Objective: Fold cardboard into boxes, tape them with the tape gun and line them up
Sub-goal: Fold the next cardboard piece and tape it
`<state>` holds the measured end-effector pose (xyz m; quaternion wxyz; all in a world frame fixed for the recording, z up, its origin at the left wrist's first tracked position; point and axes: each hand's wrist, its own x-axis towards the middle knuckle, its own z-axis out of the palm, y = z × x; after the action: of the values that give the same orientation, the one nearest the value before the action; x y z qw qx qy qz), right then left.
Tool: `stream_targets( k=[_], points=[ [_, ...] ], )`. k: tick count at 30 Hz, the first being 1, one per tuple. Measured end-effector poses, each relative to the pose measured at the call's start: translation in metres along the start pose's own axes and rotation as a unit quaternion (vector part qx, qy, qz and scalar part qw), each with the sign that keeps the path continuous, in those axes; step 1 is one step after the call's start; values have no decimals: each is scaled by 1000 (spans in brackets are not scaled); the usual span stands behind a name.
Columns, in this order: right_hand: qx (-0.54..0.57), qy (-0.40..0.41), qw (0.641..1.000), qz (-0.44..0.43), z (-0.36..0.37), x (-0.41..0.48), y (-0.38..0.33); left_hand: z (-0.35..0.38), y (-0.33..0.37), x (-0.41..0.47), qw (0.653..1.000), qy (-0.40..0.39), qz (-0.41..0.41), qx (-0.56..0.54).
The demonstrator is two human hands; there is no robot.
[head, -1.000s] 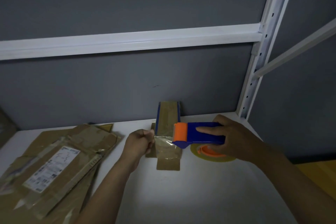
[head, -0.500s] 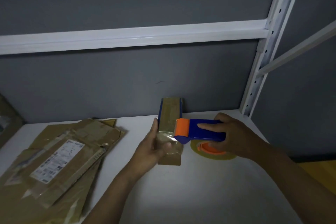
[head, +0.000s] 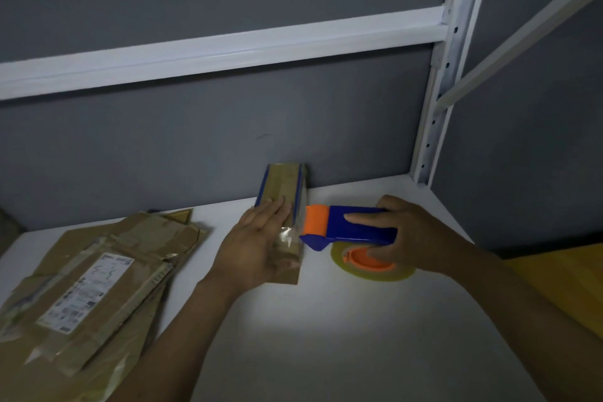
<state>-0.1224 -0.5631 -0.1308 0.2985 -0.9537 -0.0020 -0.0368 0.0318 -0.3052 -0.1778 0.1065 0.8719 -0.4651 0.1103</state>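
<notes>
Our left hand (head: 257, 238), fingers straight, presses tape flat on the small cardboard box (head: 284, 183) at the surface's (head: 326, 320) far middle. Our right hand (head: 404, 238) grips the tape gun (head: 346, 227) beside it. We should smooth firmly along the seam.

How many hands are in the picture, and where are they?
2. The left hand lies flat on the small cardboard box by the back wall. The right hand grips the blue-and-orange tape gun just right of that box. No other hands show.

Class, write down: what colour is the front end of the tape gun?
Orange; the rest of the tape gun is blue. Seen in the head view.
</notes>
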Motion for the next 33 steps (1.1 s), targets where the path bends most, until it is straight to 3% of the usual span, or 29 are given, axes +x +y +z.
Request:
stream_targets(
  k=[4, 10, 19, 23, 25, 28, 31, 33],
  points=[
    [-27, -11, 999, 31, -9, -16, 14, -1, 2, 3, 1000, -2, -5, 10],
    [-214, 12, 976, -38, 9, -3, -13, 0, 4, 3, 999, -17, 1, 32],
    [-158, 16, 987, 36, 6, 11, -30, 1, 12, 5, 1000, -18, -12, 21],
    [-72, 14, 994, 75, -2, 17, -19, -5, 15, 0, 1000, -1, -10, -13],
    [85, 32, 989, 114, -5, 14, -6, -12, 19, 0, 997, -5, -29, -73],
    [322, 20, 930, 174, 2, 6, 10, -18, 20, 0, 978, 28, -76, -193],
    [357, 5, 913, 196, 10, 8, 20, -16, 12, 3, 985, 58, -58, -155],
    [319, 5, 925, 204, 12, 12, 24, -11, 9, 4, 993, 33, -28, -111]
  ],
)
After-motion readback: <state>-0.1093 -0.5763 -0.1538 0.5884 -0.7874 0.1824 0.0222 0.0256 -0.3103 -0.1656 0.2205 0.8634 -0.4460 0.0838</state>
